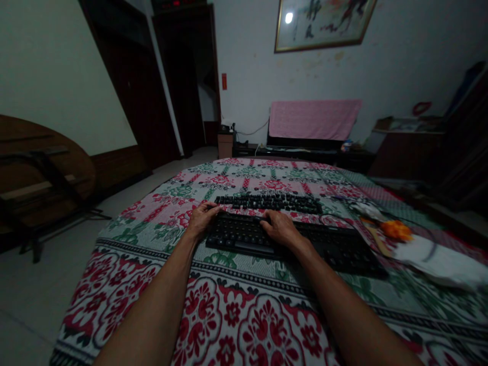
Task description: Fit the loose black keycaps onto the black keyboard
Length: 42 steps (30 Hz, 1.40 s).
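A black keyboard [244, 239] lies on the patterned cloth in front of me, and much of its left part shows small studs where keycaps would sit. Behind it, loose black keycaps [267, 202] are laid out in rows. My left hand [202, 218] is at the keyboard's far left corner, thumb and fingertips drawn together beside the nearest keycaps. My right hand [280, 227] rests over the middle of the keyboard, its fingers curled in a pinch at the far edge. Whatever small thing is between the fingertips of either hand is too dark to make out.
The floral cloth [244, 315] covers the table. To the right lie an orange fluffy item [396, 230], a white bag [438, 259] and a dark cable. A pink towel [314, 119] hangs over a screen by the wall. A folded round table [46, 168] leans at left.
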### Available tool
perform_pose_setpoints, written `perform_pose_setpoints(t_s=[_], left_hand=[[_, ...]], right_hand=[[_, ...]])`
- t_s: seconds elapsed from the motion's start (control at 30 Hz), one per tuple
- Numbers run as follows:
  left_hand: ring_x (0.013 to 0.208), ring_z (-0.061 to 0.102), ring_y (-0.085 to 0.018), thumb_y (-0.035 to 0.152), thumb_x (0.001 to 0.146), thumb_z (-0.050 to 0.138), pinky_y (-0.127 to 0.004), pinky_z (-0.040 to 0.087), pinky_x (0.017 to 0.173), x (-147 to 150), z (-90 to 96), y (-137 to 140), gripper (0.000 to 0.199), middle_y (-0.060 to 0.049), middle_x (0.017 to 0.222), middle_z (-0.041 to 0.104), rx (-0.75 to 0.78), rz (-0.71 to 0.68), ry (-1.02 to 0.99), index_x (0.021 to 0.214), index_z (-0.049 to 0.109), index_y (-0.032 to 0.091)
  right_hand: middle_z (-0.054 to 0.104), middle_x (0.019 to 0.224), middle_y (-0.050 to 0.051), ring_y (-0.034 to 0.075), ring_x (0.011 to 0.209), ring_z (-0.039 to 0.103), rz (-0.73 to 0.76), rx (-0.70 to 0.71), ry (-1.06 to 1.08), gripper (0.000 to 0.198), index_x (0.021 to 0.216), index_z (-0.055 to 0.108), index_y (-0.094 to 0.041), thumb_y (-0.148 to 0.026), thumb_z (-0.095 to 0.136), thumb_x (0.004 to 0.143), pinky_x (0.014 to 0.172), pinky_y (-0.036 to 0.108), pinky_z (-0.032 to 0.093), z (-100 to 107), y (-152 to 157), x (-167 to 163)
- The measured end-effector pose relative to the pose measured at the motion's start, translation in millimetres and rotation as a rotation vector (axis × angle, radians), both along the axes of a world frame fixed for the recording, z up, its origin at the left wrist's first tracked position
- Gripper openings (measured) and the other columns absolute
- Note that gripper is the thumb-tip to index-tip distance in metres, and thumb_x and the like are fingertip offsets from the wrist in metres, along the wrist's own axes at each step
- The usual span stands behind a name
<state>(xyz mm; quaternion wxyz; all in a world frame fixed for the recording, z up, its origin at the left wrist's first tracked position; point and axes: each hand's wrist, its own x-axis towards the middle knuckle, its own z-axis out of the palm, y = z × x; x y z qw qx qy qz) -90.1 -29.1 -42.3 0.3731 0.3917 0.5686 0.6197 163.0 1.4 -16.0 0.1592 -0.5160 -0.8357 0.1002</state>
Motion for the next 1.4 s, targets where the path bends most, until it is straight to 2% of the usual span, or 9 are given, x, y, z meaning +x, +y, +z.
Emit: perform_pose_setpoints(t_s=[0.3, 0.67, 0.9, 1.0, 1.13, 1.23, 1.4], left_hand=[[0.051, 0.054, -0.008, 0.038, 0.053, 0.078, -0.019, 0.036, 0.049, -1, -0.1, -3, 0.04, 0.003, 0.065, 0.062, -0.001, 0.0, -0.051, 0.083, 0.061, 0.017], [0.048, 0.054, -0.008, 0.037, 0.052, 0.077, -0.02, 0.037, 0.048, -1, 2.8, -6, 0.038, 0.001, 0.065, 0.066, 0.007, -0.005, -0.054, 0.079, 0.061, 0.015], [0.06, 0.064, -0.014, 0.032, 0.052, 0.077, -0.024, 0.048, 0.057, -1, 0.7, -4, 0.04, -0.001, 0.068, 0.069, 0.064, 0.004, -0.223, 0.083, 0.058, 0.016], [0.063, 0.065, -0.015, 0.032, 0.051, 0.077, -0.024, 0.049, 0.057, 1, 0.5, -1, 0.04, -0.001, 0.069, 0.068, 0.114, 0.067, -0.28, 0.081, 0.056, 0.016], [0.069, 0.066, -0.016, 0.033, 0.053, 0.076, -0.025, 0.051, 0.057, 1, 1.6, 2, 0.038, -0.002, 0.072, 0.068, 0.157, 0.141, -0.311, 0.08, 0.055, 0.016], [0.067, 0.067, -0.014, 0.03, 0.055, 0.075, -0.023, 0.052, 0.056, -1, 1.0, 4, 0.035, -0.001, 0.073, 0.068, 0.175, 0.216, -0.358, 0.08, 0.055, 0.016], [0.059, 0.066, -0.014, 0.025, 0.059, 0.071, -0.019, 0.049, 0.046, -5, -4.5, 11, 0.029, -0.001, 0.067, 0.066, 0.235, 0.405, -0.423, 0.08, 0.055, 0.015]], right_hand=[[0.066, 0.098, 0.008, 0.021, 0.092, 0.058, 0.0, -0.032, -0.04, 0.017, 0.094, 0.058, -0.017, -0.029, 0.049, 0.086, 0.074, 0.029, 0.034, 9, -8, -4], [0.066, 0.099, 0.009, 0.021, 0.092, 0.059, -0.004, -0.041, -0.055, 0.017, 0.094, 0.059, -0.017, -0.029, 0.051, 0.085, 0.074, 0.03, 0.036, 10, -9, -5], [0.067, 0.097, 0.008, 0.021, 0.09, 0.06, 0.024, -0.06, -0.056, 0.018, 0.096, 0.062, -0.018, -0.028, 0.053, 0.084, 0.075, 0.029, 0.038, 15, -11, -2], [0.065, 0.101, 0.009, 0.02, 0.095, 0.059, 0.049, 0.012, -0.003, 0.021, 0.099, 0.064, -0.017, -0.029, 0.053, 0.084, 0.08, 0.027, 0.039, 13, -7, -4], [0.065, 0.102, 0.009, 0.019, 0.096, 0.059, 0.056, 0.095, 0.017, 0.026, 0.104, 0.067, -0.018, -0.029, 0.055, 0.083, 0.083, 0.026, 0.041, 16, 4, -26], [0.069, 0.099, 0.006, 0.019, 0.094, 0.062, 0.09, 0.063, 0.013, 0.026, 0.103, 0.068, -0.021, -0.027, 0.054, 0.082, 0.081, 0.025, 0.043, 20, 17, -59], [0.071, 0.1, 0.005, 0.019, 0.096, 0.063, 0.129, -0.012, -0.056, 0.026, 0.101, 0.071, -0.023, -0.027, 0.058, 0.078, 0.081, 0.024, 0.045, 17, 34, -112]])
